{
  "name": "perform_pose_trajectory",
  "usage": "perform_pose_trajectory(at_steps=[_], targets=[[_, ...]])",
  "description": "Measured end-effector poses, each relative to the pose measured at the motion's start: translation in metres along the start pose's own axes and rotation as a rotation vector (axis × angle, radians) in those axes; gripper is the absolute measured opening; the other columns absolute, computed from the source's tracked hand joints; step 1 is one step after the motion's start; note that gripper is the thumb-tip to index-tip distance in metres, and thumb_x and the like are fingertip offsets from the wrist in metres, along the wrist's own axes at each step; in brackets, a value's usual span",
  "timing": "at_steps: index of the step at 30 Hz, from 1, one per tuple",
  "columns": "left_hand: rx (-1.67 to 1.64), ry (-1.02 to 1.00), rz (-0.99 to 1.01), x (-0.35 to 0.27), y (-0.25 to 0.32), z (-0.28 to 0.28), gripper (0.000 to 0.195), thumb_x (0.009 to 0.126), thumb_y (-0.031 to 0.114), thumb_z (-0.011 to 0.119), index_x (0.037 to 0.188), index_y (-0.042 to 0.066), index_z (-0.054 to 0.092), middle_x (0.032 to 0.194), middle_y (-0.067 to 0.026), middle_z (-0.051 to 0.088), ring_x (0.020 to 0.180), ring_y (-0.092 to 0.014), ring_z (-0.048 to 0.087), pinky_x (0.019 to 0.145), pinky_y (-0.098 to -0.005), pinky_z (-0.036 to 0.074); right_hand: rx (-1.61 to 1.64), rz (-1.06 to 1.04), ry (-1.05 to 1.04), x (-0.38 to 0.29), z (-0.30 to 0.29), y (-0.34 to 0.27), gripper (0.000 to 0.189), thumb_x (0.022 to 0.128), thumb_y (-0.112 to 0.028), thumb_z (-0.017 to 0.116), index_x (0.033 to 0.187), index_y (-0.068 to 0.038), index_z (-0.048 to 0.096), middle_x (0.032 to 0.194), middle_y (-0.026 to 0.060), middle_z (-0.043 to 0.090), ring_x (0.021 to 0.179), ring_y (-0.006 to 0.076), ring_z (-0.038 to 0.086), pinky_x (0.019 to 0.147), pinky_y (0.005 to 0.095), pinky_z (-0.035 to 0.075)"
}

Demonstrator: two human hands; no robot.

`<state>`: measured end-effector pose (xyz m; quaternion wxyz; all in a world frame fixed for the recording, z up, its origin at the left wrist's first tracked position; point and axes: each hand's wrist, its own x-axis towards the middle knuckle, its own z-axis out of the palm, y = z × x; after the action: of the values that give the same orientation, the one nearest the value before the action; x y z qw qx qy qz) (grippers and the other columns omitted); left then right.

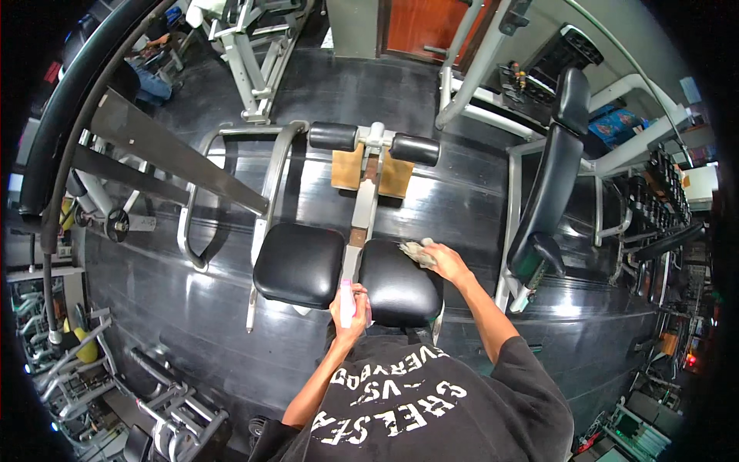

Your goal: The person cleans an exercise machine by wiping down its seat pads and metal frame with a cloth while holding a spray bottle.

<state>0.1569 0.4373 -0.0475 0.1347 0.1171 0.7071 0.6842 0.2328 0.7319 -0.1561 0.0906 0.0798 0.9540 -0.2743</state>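
Observation:
My right hand (pixel 449 263) grips a crumpled, light-coloured cloth (pixel 417 253) at the far right part of a black padded seat (pixel 398 286). In my left hand (pixel 359 323) is a pink and white plastic bottle (pixel 347 303), held upright close to my body between two pads. The other black pad (pixel 299 265) lies to the left, and no hand touches it. A grey metal beam (pixel 364 208) runs between the pads towards two black foam rollers, one on the left (pixel 333 136) and one on the right (pixel 415 149).
A bent metal frame (pixel 280 167) and slanting bar (pixel 179 156) stand to the left. A padded bench (pixel 548 185) rises at the right. Beyond the beam sits a wooden board (pixel 344 168) on the black floor (pixel 462 190). A person's leg (pixel 151 84) shows at far left.

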Motion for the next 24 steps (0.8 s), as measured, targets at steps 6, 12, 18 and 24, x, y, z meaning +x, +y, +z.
perform_pose_trajectory(at_steps=[6,12,18,24], targets=[[0.04,-0.064,0.063,0.002,-0.001,-0.007,0.01,0.087,-0.002,0.058,0.097,-0.001,0.055,0.086,-0.0092,0.062,0.059,-0.009,0.059,0.052,-0.0241,0.048,-0.034,0.229,-0.045,-0.072,-0.036,0.011,0.033,0.079,-0.016,0.066,0.111,-0.008,0.064,0.118,0.017,0.062,0.11,0.0333,0.058,0.09,0.0406,0.048],[-0.059,-0.031,0.039,-0.002,0.008,-0.012,0.007,0.088,-0.001,0.057,0.095,-0.001,0.055,0.076,-0.0063,0.06,0.057,-0.008,0.058,0.051,-0.0231,0.046,0.328,0.719,0.331,-0.12,-0.027,-0.004,0.035,0.087,-0.031,0.062,0.109,-0.004,0.063,0.101,0.0172,0.068,0.098,0.0333,0.065,0.082,0.0399,0.049],[-0.127,0.021,-0.01,-0.009,0.008,-0.035,0.006,0.088,-0.003,0.055,0.094,-0.001,0.054,0.069,-0.0048,0.057,0.055,-0.009,0.056,0.05,-0.0239,0.045,0.686,0.626,0.651,-0.083,-0.024,-0.044,0.028,0.092,-0.02,0.06,0.112,-0.001,0.06,0.1,0.0076,0.066,0.095,0.016,0.06,0.086,0.0297,0.046],[-0.147,0.071,0.024,-0.024,0.004,-0.062,0.01,0.088,-0.005,0.055,0.097,-0.001,0.053,0.073,-0.0046,0.057,0.058,-0.009,0.056,0.053,-0.0233,0.047,1.121,0.318,0.803,-0.017,-0.041,-0.092,0.038,0.092,-0.014,0.06,0.128,-0.005,0.052,0.119,0.0089,0.059,0.112,0.0175,0.054,0.096,0.0292,0.041]])
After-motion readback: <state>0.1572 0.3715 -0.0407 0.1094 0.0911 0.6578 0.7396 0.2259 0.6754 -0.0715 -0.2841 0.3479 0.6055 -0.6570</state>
